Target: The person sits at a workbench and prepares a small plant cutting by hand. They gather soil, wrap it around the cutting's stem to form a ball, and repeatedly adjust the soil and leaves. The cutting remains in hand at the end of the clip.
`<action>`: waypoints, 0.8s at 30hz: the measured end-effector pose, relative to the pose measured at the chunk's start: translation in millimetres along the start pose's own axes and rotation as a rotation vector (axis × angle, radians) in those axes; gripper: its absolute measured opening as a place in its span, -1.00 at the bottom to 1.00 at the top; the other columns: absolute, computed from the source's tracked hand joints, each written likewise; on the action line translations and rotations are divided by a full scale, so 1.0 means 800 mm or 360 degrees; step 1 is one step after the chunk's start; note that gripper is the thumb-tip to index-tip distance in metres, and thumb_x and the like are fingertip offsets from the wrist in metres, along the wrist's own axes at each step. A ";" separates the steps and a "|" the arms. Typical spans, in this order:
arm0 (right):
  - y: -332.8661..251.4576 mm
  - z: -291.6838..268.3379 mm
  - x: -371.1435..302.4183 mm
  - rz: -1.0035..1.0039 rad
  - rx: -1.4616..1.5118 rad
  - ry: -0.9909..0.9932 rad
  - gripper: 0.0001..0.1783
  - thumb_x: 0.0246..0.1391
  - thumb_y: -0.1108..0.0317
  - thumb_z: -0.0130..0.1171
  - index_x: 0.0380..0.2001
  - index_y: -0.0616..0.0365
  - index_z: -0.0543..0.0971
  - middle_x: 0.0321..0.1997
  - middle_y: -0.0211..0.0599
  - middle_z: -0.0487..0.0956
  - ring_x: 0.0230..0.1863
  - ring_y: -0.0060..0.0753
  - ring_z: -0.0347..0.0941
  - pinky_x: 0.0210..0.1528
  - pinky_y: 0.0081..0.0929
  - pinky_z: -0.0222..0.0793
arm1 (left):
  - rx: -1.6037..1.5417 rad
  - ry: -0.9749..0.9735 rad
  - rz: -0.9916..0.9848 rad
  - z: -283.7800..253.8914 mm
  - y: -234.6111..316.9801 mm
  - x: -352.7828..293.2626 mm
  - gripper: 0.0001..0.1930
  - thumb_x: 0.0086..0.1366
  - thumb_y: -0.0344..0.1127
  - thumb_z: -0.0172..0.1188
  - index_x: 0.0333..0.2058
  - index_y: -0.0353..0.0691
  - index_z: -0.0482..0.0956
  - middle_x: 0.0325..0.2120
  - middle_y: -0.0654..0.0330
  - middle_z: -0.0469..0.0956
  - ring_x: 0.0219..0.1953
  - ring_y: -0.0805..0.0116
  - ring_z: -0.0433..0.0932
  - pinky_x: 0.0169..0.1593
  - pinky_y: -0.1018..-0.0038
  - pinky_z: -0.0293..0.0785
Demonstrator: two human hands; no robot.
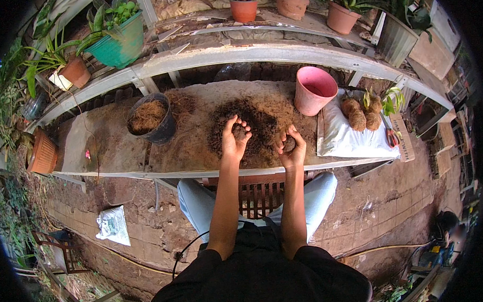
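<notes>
A pile of dark crumbly soil (259, 118) is spread across the middle of the work table (198, 139). Over its near left side is my left hand (235, 141), palm partly up, its fingers curled round a bit of dark soil. My right hand (293, 152) is at the pile's right side, fingers bent round a brownish clump of soil (289, 144). The two hands are apart. A pink pot (315, 92) stands beyond my right hand. Left of the soil, a black pot (163, 122) holds brown coir fibre (147, 116), with more fibre strewn beside it.
At right, several fibrous brown balls (357, 120), some sprouting leaves, lie on a white sack (334, 134) near red-handled pruners (392, 138). A terracotta planter (41, 151) sits at the table's left end. Potted plants line the ledge (259, 50) behind. A white bag (112, 226) lies on the ground.
</notes>
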State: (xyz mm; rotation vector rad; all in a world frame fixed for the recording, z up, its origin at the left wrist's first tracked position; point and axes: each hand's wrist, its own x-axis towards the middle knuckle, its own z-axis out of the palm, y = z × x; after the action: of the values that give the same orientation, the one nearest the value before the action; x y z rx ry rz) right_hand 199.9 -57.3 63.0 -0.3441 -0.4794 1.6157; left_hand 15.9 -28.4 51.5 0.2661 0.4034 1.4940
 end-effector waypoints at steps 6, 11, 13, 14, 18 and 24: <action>0.002 -0.012 0.003 -0.0066 0.0057 -0.0141 -0.83 0.03 0.47 0.13 -0.45 0.04 0.32 -0.54 -0.35 0.40 -0.61 -0.41 0.32 -0.62 -0.52 0.19 | -0.0043 -0.0052 -0.0017 -0.002 0.001 0.001 -0.80 0.27 -0.23 0.24 -0.46 -0.15 0.46 -0.47 0.23 0.47 -0.42 0.38 0.49 -0.44 0.47 0.45; 0.005 -0.006 0.006 -0.0152 -0.0049 0.0158 -0.80 0.06 0.46 0.18 -0.46 0.04 0.34 -0.51 -0.33 0.45 -0.58 -0.42 0.35 -0.57 -0.49 0.25 | -0.0197 0.0026 0.0013 0.014 -0.001 -0.002 -0.83 0.27 -0.26 0.21 -0.38 -0.25 0.50 -0.40 0.14 0.51 -0.37 0.32 0.53 -0.40 0.44 0.50; 0.005 0.006 0.006 -0.0141 -0.0080 0.0418 -0.75 0.11 0.31 0.22 -0.50 0.03 0.34 -0.52 -0.34 0.46 -0.58 -0.42 0.36 -0.56 -0.48 0.25 | -0.0329 0.0223 -0.0021 0.032 0.001 -0.012 -0.82 0.26 -0.27 0.20 -0.36 -0.29 0.52 -0.35 0.10 0.53 -0.37 0.29 0.55 -0.40 0.44 0.53; 0.006 0.010 0.007 -0.0131 -0.0096 0.0544 -0.70 0.13 0.23 0.24 -0.52 0.02 0.35 -0.52 -0.34 0.46 -0.57 -0.42 0.37 -0.56 -0.48 0.26 | -0.0288 0.0162 -0.0013 0.026 0.001 -0.009 -0.82 0.27 -0.26 0.19 -0.39 -0.27 0.51 -0.36 0.11 0.53 -0.37 0.29 0.56 -0.43 0.46 0.54; 0.000 -0.003 0.005 -0.0044 -0.0002 0.0572 -0.54 0.14 0.05 0.22 -0.67 0.02 0.31 -0.65 -0.30 0.40 -0.65 -0.39 0.33 -0.64 -0.47 0.22 | -0.0182 0.0048 0.0005 0.005 0.004 -0.003 -0.74 0.29 -0.26 0.16 -0.58 -0.17 0.45 -0.48 0.16 0.55 -0.48 0.33 0.55 -0.56 0.51 0.52; -0.001 -0.026 0.002 -0.0037 -0.0165 0.0216 -0.55 0.09 0.32 0.16 -0.81 0.00 0.25 -0.78 -0.31 0.31 -0.77 -0.41 0.23 -0.77 -0.52 0.02 | -0.0068 -0.0039 0.0054 0.002 0.001 0.001 -0.52 0.32 -0.21 0.16 -0.81 -0.06 0.33 -0.82 0.27 0.39 -0.78 0.42 0.38 -0.79 0.53 0.32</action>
State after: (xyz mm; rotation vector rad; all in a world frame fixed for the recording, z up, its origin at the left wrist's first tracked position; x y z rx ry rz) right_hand 210.3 -53.2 45.7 -0.5210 -0.4630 1.5371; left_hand 15.5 -27.7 53.1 0.2585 0.3487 1.5294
